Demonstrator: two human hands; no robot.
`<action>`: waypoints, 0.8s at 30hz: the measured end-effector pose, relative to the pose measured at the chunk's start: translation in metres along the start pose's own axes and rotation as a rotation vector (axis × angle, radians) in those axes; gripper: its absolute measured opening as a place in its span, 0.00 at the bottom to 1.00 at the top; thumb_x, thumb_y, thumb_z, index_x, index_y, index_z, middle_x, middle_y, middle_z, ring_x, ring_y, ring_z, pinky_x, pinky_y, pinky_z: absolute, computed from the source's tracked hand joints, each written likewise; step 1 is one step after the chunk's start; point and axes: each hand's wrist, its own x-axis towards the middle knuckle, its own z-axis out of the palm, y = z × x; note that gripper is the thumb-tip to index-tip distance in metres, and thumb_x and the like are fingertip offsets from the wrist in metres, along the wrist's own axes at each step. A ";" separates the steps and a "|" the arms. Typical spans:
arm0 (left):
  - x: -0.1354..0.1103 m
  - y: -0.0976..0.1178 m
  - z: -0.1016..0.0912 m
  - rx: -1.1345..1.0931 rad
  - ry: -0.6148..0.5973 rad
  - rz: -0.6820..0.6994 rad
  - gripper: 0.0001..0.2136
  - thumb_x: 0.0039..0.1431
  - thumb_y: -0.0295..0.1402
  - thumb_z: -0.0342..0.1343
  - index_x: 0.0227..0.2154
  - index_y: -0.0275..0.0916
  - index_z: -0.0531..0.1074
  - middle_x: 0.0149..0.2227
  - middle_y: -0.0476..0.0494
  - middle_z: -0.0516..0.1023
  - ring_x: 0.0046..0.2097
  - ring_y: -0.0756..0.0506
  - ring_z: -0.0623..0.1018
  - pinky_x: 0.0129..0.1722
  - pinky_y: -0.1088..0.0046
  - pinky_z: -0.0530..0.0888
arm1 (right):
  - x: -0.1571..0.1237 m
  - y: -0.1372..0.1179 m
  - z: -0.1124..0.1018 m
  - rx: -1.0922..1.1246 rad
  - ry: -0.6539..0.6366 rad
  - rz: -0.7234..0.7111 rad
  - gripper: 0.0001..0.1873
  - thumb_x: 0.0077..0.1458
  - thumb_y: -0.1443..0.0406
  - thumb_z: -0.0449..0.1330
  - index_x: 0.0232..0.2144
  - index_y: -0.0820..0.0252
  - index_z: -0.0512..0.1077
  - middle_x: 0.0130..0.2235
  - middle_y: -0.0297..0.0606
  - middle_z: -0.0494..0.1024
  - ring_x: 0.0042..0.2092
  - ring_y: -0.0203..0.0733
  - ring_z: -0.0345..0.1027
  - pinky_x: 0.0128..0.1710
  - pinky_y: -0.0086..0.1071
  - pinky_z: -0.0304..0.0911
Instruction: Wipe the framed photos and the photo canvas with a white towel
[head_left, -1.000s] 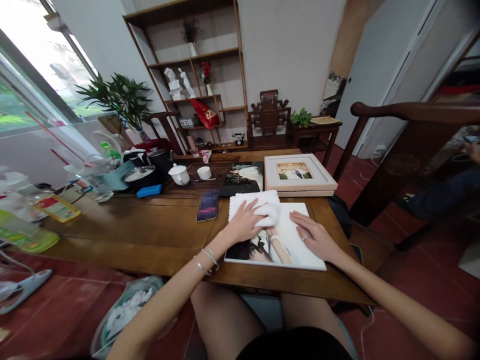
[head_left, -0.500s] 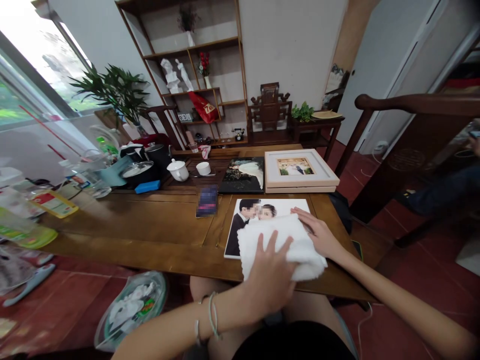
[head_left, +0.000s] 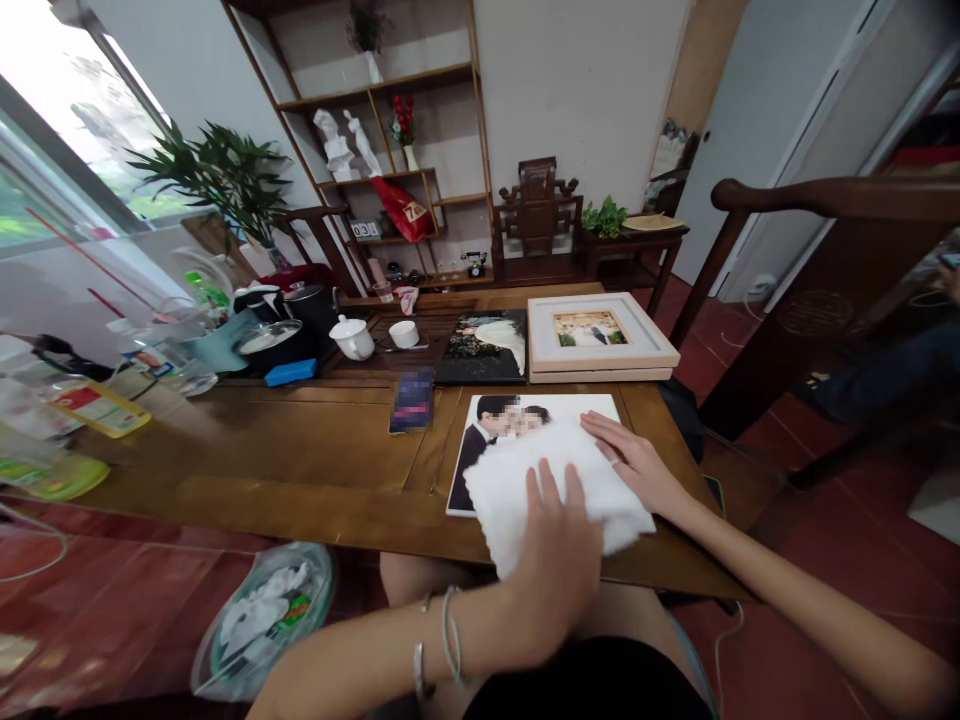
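"At the near edge of the bench: what lies there?"

"Photo panel, flat, picture up. White cloth over its near and right part."

"State of the hands?"

"Left hand: palm down on the cloth, fingers straight, a little parted, not curled round a fold. Thumb out of sight. Right hand: laid along the panel's right border, fingers close together, gripping nothing."

"Which way does the panel lie from the left hand?"

"Ahead and to the left, cloth between. Right hand is nearer; it touches the panel. Left fingers point towards the far edge. Long axis: cannot tell, too much covered."

"Look of it?"

"Thin, white-edged. Print shows 2 figures, heads close, 1 in a dark suit, pale ground. Cloth looks soft; scalloped edge, reaching past the panel's near side."

"Neighbours?"

"Phone to the left, apart. Just beyond: dark print and 2 stacked pale frames, side by side."
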 end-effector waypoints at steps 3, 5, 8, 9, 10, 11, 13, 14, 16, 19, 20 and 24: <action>-0.024 0.026 -0.008 0.022 0.055 0.100 0.14 0.61 0.38 0.50 0.44 0.43 0.78 0.59 0.34 0.68 0.59 0.25 0.66 0.54 0.39 0.62 | 0.000 0.000 -0.001 0.010 -0.012 -0.006 0.20 0.61 0.63 0.49 0.53 0.53 0.71 0.57 0.40 0.71 0.60 0.47 0.60 0.60 0.52 0.56; -0.026 0.027 -0.013 -0.001 0.008 0.115 0.15 0.61 0.39 0.51 0.44 0.42 0.78 0.60 0.35 0.67 0.60 0.25 0.65 0.54 0.39 0.62 | 0.000 0.000 -0.002 0.013 -0.013 -0.011 0.20 0.61 0.63 0.49 0.53 0.52 0.71 0.57 0.40 0.71 0.60 0.47 0.60 0.60 0.52 0.56; -0.010 0.004 -0.020 -0.092 -0.134 0.071 0.15 0.58 0.39 0.53 0.46 0.42 0.76 0.63 0.35 0.62 0.61 0.24 0.61 0.54 0.39 0.63 | 0.000 0.000 -0.001 0.000 -0.005 -0.004 0.19 0.61 0.63 0.50 0.52 0.52 0.71 0.56 0.40 0.71 0.60 0.48 0.61 0.60 0.52 0.57; -0.001 -0.008 -0.021 -0.125 -0.170 0.042 0.16 0.57 0.39 0.54 0.46 0.42 0.75 0.63 0.35 0.61 0.62 0.24 0.61 0.54 0.39 0.63 | 0.000 0.000 -0.001 -0.008 0.000 -0.005 0.19 0.60 0.64 0.50 0.52 0.52 0.72 0.56 0.40 0.71 0.60 0.48 0.61 0.60 0.51 0.57; 0.008 -0.022 -0.021 -0.154 -0.199 0.010 0.15 0.56 0.37 0.55 0.46 0.42 0.75 0.63 0.36 0.62 0.61 0.24 0.62 0.53 0.40 0.64 | 0.001 -0.001 0.000 -0.015 0.004 -0.011 0.20 0.60 0.64 0.50 0.52 0.53 0.72 0.56 0.40 0.72 0.60 0.48 0.61 0.60 0.51 0.57; 0.018 -0.036 -0.021 -0.169 -0.194 -0.026 0.16 0.56 0.36 0.55 0.47 0.42 0.74 0.62 0.36 0.63 0.61 0.26 0.62 0.54 0.42 0.64 | 0.001 -0.001 0.000 -0.021 0.007 -0.018 0.20 0.60 0.64 0.50 0.52 0.53 0.72 0.56 0.41 0.72 0.59 0.48 0.61 0.60 0.51 0.57; 0.038 -0.066 -0.019 -0.206 -0.190 -0.039 0.18 0.56 0.35 0.54 0.50 0.42 0.72 0.55 0.35 0.71 0.57 0.30 0.68 0.53 0.47 0.67 | 0.001 -0.001 0.001 -0.034 0.012 -0.027 0.21 0.59 0.65 0.50 0.53 0.54 0.71 0.56 0.42 0.72 0.59 0.48 0.61 0.60 0.51 0.57; 0.049 -0.080 -0.018 -0.226 -0.182 -0.034 0.17 0.57 0.34 0.52 0.50 0.40 0.72 0.50 0.35 0.75 0.55 0.32 0.70 0.53 0.51 0.68 | 0.001 0.000 0.002 -0.040 0.011 -0.029 0.21 0.59 0.65 0.50 0.53 0.55 0.71 0.56 0.42 0.72 0.59 0.48 0.61 0.60 0.51 0.57; 0.070 -0.103 -0.017 -0.322 -0.197 0.029 0.16 0.60 0.32 0.47 0.49 0.38 0.71 0.47 0.38 0.77 0.51 0.37 0.73 0.51 0.59 0.70 | 0.001 0.000 0.002 -0.049 0.008 -0.027 0.21 0.59 0.65 0.50 0.53 0.55 0.71 0.56 0.43 0.71 0.59 0.49 0.61 0.60 0.51 0.56; 0.105 -0.120 -0.017 -0.494 -0.185 0.141 0.18 0.63 0.33 0.42 0.52 0.35 0.68 0.56 0.40 0.71 0.55 0.41 0.70 0.57 0.64 0.65 | 0.000 0.001 0.002 -0.066 0.010 -0.023 0.21 0.59 0.64 0.49 0.53 0.57 0.71 0.56 0.44 0.71 0.59 0.49 0.61 0.60 0.50 0.56; 0.117 -0.120 -0.017 -0.540 -0.189 0.175 0.19 0.63 0.33 0.42 0.54 0.34 0.66 0.58 0.40 0.69 0.57 0.41 0.69 0.58 0.65 0.63 | 0.000 0.001 0.002 -0.074 0.012 -0.020 0.21 0.59 0.64 0.50 0.52 0.57 0.72 0.55 0.44 0.72 0.59 0.49 0.62 0.59 0.50 0.57; 0.159 -0.103 -0.014 -0.629 -0.272 0.290 0.19 0.60 0.29 0.44 0.54 0.34 0.66 0.59 0.42 0.68 0.55 0.43 0.71 0.56 0.69 0.65 | 0.002 -0.003 -0.001 -0.080 -0.001 -0.016 0.20 0.59 0.65 0.50 0.51 0.55 0.72 0.52 0.43 0.75 0.54 0.50 0.66 0.55 0.49 0.61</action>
